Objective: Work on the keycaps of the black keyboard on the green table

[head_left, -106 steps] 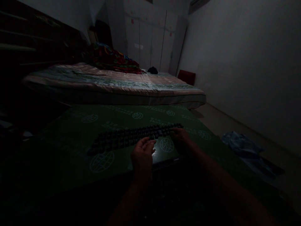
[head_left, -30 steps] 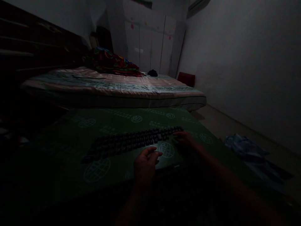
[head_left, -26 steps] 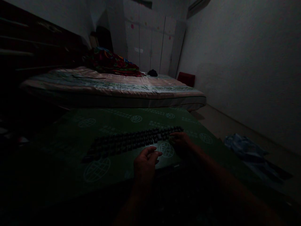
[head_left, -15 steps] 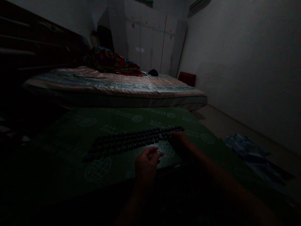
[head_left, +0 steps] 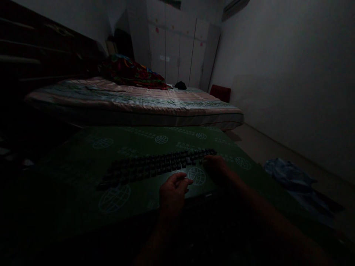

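Rows of black keycaps (head_left: pixel 155 164), laid out in the shape of a keyboard, stretch slantwise over a green sheet (head_left: pixel 144 195) printed with pale globes and lettering. At their right end is my right hand (head_left: pixel 217 166), its fingers bent together and the fingertips at the last keys; whatever they pinch is too dark to make out. Closer to me, in front of the rows, my left hand (head_left: pixel 173 186) is raised with thumb and fingers drawn together. Something small may sit between those fingertips, but the gloom hides it. Below both hands lies a dark shape with a faintly lit edge (head_left: pixel 208 195).
Beyond the green surface stands a bed (head_left: pixel 155 99) with striped bedding and a red patterned blanket (head_left: pixel 133 74). A pale wardrobe (head_left: pixel 177 48) is behind it. Bluish cloth (head_left: pixel 285 173) lies on the floor at the right. The room is very dim.
My right hand has shifted slightly right and back from the keys at the right end. My left hand keeps its place and pinched pose.
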`<state>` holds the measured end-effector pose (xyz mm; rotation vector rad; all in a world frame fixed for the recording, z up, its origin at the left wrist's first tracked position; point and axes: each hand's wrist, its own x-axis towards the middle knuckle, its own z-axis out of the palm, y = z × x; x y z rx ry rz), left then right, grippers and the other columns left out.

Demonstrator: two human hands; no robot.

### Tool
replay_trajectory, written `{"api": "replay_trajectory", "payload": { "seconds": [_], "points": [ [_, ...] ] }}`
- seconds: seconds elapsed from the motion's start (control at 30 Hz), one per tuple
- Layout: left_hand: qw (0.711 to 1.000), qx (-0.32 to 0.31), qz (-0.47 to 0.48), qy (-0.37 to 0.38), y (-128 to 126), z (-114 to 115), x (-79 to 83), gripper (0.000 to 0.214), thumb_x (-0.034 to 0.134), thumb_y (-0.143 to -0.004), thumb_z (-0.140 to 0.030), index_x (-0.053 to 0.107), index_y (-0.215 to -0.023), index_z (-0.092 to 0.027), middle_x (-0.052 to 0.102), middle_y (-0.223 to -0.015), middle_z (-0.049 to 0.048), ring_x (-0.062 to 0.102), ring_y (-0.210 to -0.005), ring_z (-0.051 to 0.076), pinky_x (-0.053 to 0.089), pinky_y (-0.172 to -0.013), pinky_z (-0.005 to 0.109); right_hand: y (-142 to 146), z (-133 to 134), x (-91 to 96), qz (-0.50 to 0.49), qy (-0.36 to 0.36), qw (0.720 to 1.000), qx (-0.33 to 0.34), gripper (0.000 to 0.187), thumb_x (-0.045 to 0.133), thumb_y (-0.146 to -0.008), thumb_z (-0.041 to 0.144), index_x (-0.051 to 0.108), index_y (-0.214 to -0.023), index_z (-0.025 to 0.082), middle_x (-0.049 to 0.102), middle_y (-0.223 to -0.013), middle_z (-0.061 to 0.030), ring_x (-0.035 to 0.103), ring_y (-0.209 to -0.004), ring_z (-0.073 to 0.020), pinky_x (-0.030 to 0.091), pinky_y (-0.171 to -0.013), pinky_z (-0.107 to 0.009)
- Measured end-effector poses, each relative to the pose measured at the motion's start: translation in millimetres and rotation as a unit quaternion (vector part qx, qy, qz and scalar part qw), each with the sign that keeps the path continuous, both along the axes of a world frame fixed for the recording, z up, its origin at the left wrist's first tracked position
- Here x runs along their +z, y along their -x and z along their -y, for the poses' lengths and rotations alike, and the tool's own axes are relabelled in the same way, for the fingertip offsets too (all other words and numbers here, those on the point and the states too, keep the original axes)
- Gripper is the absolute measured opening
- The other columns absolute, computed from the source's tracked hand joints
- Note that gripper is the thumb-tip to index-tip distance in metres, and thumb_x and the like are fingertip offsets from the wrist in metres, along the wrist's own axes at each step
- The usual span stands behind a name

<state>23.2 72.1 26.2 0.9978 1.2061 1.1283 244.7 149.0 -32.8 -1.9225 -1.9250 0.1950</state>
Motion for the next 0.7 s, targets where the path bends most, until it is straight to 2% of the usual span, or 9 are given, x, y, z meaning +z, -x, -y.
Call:
{"api": "replay_trajectory", "payload": {
  "seconds": [0.17,0.33,0.47,0.7],
  "points": [
    [1.0,0.0,-0.011,0.003,0,-2,-4.9,0.026,0.062,-0.06,-0.028,0.059,-0.081,-0.013,0.069,-0.066,0.0036,0.064,-0.07,0.018,0.049,-0.061,0.027,1,-7,-5.5,-0.031,-0.007,0.999,0.006,0.031,0.053,-0.077,0.03,0.067,-0.102,0.019,0.071,-0.086,-0.0043,0.064,-0.072,-0.0157,0.044,-0.061,-0.021],
    [1.0,-0.012,-0.017,0.006,0,-2,-6.1,0.026,0.061,-0.059,-0.028,0.06,-0.081,-0.013,0.069,-0.066,0.0035,0.064,-0.069,0.018,0.048,-0.061,0.026,6,-10,-1.5,-0.043,-0.001,0.999,0.015,0.03,0.056,-0.075,0.033,0.069,-0.098,0.019,0.071,-0.085,-0.0044,0.063,-0.073,-0.017,0.044,-0.061,-0.022],
    [0.999,-0.026,-0.032,0.008,0,-1,-4.7,0.026,0.061,-0.059,-0.029,0.06,-0.08,-0.013,0.069,-0.066,0.004,0.064,-0.069,0.018,0.048,-0.062,0.027,12,-9,-0.7,-0.052,0.002,0.998,0.021,0.026,0.054,-0.075,0.029,0.07,-0.094,0.02,0.071,-0.076,-0.0009,0.062,-0.066,-0.0143,0.042,-0.058,-0.02],
    [0.998,-0.038,-0.049,0.003,0,-1,-4.3,0.026,0.06,-0.06,-0.03,0.061,-0.08,-0.014,0.07,-0.067,0.0048,0.064,-0.069,0.019,0.048,-0.064,0.028,11,-8,-0.2,-0.068,0.003,0.997,0.031,0.024,0.055,-0.072,0.023,0.069,-0.091,0.021,0.07,-0.081,-0.0012,0.061,-0.07,-0.0145,0.042,-0.06,-0.02]
  ]
}}
